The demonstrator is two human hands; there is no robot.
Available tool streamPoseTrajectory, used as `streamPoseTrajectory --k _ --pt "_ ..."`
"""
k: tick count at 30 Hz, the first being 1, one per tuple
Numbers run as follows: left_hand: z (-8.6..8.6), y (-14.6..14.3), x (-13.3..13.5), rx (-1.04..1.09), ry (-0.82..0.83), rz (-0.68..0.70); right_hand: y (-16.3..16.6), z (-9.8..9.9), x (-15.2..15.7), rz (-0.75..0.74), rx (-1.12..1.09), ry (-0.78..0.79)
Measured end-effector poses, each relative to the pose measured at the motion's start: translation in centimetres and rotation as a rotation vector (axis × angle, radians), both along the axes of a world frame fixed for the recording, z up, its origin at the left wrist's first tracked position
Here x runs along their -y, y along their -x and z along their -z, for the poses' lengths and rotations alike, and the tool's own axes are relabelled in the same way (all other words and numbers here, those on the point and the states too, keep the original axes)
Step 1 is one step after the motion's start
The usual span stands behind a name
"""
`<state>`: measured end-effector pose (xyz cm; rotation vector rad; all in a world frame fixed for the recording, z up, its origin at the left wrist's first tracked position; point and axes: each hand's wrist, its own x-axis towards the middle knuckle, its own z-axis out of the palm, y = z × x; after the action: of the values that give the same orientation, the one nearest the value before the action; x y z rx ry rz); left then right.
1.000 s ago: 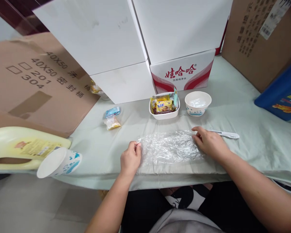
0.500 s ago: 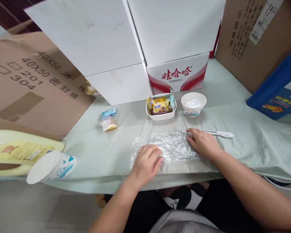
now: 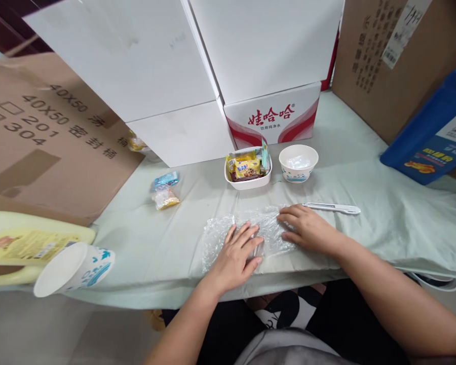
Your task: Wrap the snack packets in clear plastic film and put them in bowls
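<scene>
Pale green cloth (image 3: 155, 238) covers the table, which is walled at the back by white boxes (image 3: 137, 66) and by cardboard (image 3: 41, 147) on the left.

1. Film (image 3: 216, 235): a crinkled clear sheet lies flat on the cloth, near the front edge and directly before you.
2. Left hand (image 3: 237, 253): you have it palm down on the middle of the film, fingers spread and grasping nothing. The flat palm appears to pin the light sheet so that it cannot lift or bunch.
3. Right hand (image 3: 307, 230): you have it likewise open and flat on the right end of the film, gripping nothing. With both palms down, the sheet is held at two places.
4. Front edge: the near border of the film runs close to the table edge, so you have little margin toward yourself.
5. Behind: a white tool (image 3: 332, 208) lies just beyond your right fingertips. A snack dish (image 3: 247, 185) and a bowl (image 3: 298, 175) stand near, further back.
6. Open room: bare cloth extends left of the film as far as the tipped cup (image 3: 74, 268) and yellow jug (image 3: 30, 243). Bare cloth also extends right, toward the blue jug (image 3: 437, 137).
</scene>
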<state>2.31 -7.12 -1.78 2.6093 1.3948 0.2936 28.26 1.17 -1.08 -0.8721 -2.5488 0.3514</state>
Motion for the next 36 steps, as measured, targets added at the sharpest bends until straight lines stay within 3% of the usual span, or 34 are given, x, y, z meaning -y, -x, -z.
streamPoseTrajectory --k 3,6,9,14,19,27,32,36 --pt "0.0 -0.1 0.0 0.007 0.007 0.000 -0.6 -0.1 -0.2 0.178 -0.031 -0.064" --pt "-0.3 -0.2 -0.1 -0.001 0.035 0.004 -1.1 -1.0 0.2 0.001 -0.079 0.005" --pt "-0.6 0.1 -0.2 0.007 0.039 -0.001 -1.1 -1.5 0.5 -0.198 0.033 0.152" --pt "-1.3 2.3 0.0 0.085 -0.072 -0.066 -1.1 -1.3 0.5 -0.185 0.128 0.228" --pt "-2.2 5.4 1.8 0.104 -0.130 -0.133 -1.6 -1.9 0.9 -0.189 0.116 0.167" --pt "-0.2 8.4 3.7 0.155 -0.215 -0.131 -2.1 -2.1 1.5 -0.150 0.166 0.085" --pt "-0.6 8.7 3.8 0.313 -0.120 -0.275 -2.9 -3.6 1.9 -0.189 0.131 0.290" --pt "-1.0 9.0 2.6 0.371 -0.041 -0.529 -3.3 -3.7 1.4 -0.043 0.080 0.392"
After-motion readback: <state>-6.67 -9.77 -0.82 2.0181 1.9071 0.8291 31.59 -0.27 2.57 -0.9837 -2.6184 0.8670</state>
